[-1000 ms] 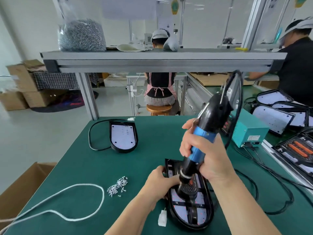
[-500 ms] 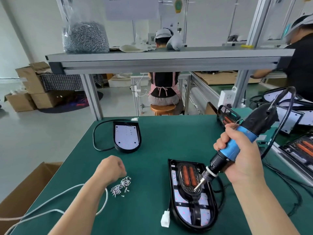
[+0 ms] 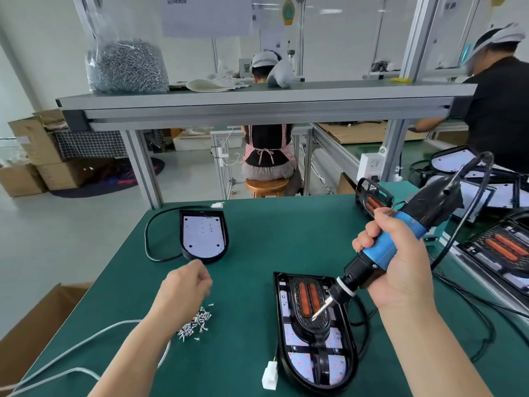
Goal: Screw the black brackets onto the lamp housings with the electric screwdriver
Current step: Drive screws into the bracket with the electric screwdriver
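A black lamp housing (image 3: 351, 353) lies on the green table near me, with a black bracket (image 3: 320, 329) carrying two orange strips on it. My right hand (image 3: 400, 270) grips the blue and black electric screwdriver (image 3: 400, 233), which is tilted so that its bit hovers over the bracket. My left hand (image 3: 186, 287) is raised just above a small pile of loose screws (image 3: 196, 325), fingers curled downward; whether they pinch a screw is hidden. A second housing (image 3: 203, 236) without a bracket lies further back on the left.
A white connector (image 3: 270, 378) lies at the near housing's left. A white cord (image 3: 86, 339) loops by the table's left edge, above a cardboard box (image 3: 25, 330). More housings (image 3: 498, 247) and black cables crowd the right. An overhead shelf (image 3: 257, 101) holds a screw bag (image 3: 126, 67).
My left hand left the near housing and moved left to the screw pile. My right hand lifted the screwdriver off the bracket and swung it up to the right.
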Tool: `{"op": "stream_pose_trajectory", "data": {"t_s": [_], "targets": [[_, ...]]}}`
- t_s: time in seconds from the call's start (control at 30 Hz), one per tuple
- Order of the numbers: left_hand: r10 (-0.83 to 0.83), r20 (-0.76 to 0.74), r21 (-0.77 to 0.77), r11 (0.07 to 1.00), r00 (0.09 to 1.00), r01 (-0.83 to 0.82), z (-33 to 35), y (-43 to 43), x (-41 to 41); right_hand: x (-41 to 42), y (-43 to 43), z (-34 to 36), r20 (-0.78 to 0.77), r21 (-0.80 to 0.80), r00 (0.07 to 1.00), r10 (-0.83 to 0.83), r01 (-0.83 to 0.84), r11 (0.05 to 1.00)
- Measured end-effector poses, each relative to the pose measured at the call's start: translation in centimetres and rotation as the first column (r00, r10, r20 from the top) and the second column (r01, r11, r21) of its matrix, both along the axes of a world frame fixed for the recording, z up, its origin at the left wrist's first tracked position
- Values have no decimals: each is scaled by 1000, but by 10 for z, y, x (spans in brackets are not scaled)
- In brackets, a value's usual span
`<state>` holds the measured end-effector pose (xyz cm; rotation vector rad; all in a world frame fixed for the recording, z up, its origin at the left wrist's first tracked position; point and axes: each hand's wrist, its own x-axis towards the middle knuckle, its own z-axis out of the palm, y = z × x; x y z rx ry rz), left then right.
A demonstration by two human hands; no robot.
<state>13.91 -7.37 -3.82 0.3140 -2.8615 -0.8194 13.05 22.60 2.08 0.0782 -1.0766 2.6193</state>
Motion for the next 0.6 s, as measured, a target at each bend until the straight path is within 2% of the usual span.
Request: {"op": "stream_pose_trajectory", "data": {"t_s": [0.07, 0.13, 0.2, 0.4, 0.5, 0.6], "targets": [[-35, -60, 330, 942, 998, 53, 10, 20, 13, 0, -3, 3, 13, -42, 999, -42, 42, 998], [-141, -41, 665, 735, 989, 132, 17, 46, 27, -1, -6, 7, 18, -88, 997, -72, 73, 993], [-230, -22, 830, 538, 973, 146, 17, 70, 40, -1, -8, 12, 19, -124, 995, -96, 98, 987], [-273, -20, 982, 173, 962, 70, 17, 104, 53, 1, -11, 19, 19, -157, 991, -129, 131, 979], [-275, -23, 994, 96, 961, 51, 18, 106, 53, 3, -10, 18, 19, -149, 991, -131, 133, 980], [-281, -12, 995, 87, 960, 38, 17, 108, 52, 3, -8, 17, 24, -146, 991, -132, 134, 980]]}}
